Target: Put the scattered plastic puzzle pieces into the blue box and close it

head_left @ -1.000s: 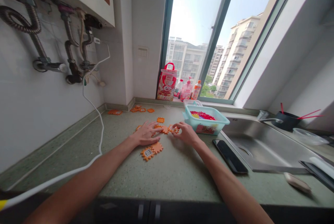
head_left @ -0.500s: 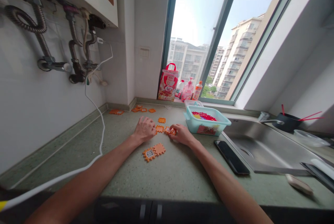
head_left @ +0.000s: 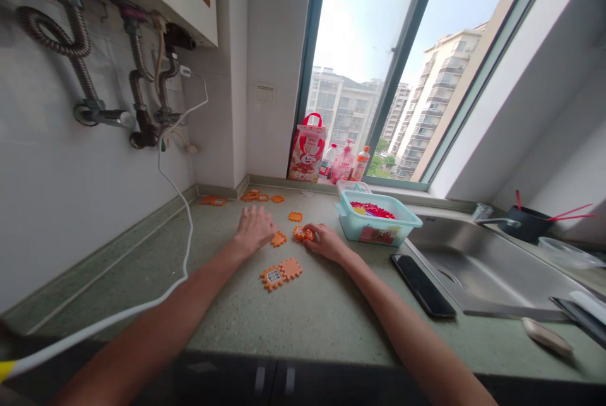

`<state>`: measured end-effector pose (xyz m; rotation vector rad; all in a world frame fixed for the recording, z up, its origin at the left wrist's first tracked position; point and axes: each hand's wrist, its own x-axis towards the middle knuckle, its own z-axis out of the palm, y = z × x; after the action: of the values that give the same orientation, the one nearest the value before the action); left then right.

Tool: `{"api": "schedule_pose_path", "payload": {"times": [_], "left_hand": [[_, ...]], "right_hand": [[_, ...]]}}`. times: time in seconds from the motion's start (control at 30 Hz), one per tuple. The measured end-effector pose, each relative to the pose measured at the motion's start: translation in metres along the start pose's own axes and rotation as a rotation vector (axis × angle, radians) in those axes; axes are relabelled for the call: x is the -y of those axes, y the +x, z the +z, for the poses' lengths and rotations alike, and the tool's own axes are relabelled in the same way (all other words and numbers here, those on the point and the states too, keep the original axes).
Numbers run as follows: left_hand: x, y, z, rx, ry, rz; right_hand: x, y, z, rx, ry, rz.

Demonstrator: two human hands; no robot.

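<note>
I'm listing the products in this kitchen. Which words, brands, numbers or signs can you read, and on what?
None reads with certainty.
Red-handled bag: front print too small.
Pink pump bottle: label too blurred.
Orange-capped bottle: label too small.
Teal box: front label too blurred.
Sink: dark mark near the rim, too small.
Orange pieces: no legible word.

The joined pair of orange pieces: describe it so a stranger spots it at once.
On the green counter, left of the sink and black phone, find the scattered orange pieces. The joined pair has one plain piece and one with a pale window-like pattern; it lies nearest the counter's front edge of them all.
</note>
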<state>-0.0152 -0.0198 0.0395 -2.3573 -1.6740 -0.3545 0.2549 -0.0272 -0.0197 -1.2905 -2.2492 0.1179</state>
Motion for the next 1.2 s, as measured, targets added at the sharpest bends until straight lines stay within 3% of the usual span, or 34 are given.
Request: {"api": "schedule_pose_path", "payload": {"times": [0.07, 0.17, 0.37, 0.57, 0.8, 0.93, 1.1, 1.2], "left_hand": [[0.011, 0.0, -0.005, 0.099, 0.036, -0.145], [0.017, -0.001, -0.001, 0.243, -0.02, -0.216], [-0.007, -0.006, 0.018, 0.218, -0.15, -0.027], [-0.021, -0.009, 0.023, 0.169, -0.23, 0.169], [-0.017, -0.006, 0.03, 0.165, -0.258, 0.17], [-0.012, -0.004, 0.031, 0.16, -0.264, 0.153], [-0.004, -0.001, 0.028, 0.163, -0.241, 0.095], [-0.003, -0.001, 0.028, 0.166, -0.218, 0.082]], "right_hand": [[-0.001, -0.004, -0.005, 0.022, -0.039, 0.037], [-0.005, -0.013, -0.02, 0.024, -0.035, 0.05], [-0.006, -0.02, -0.041, -0.087, 0.118, 0.041], [-0.002, -0.01, -0.027, -0.287, 0.144, 0.032], [-0.01, -0.001, -0.004, -0.039, -0.003, 0.062], [-0.009, -0.005, -0.014, -0.056, -0.016, 0.043], [0.02, -0.016, -0.023, -0.169, 0.041, -0.012], [0.039, -0.018, -0.018, -0.077, 0.023, -0.021]]}}
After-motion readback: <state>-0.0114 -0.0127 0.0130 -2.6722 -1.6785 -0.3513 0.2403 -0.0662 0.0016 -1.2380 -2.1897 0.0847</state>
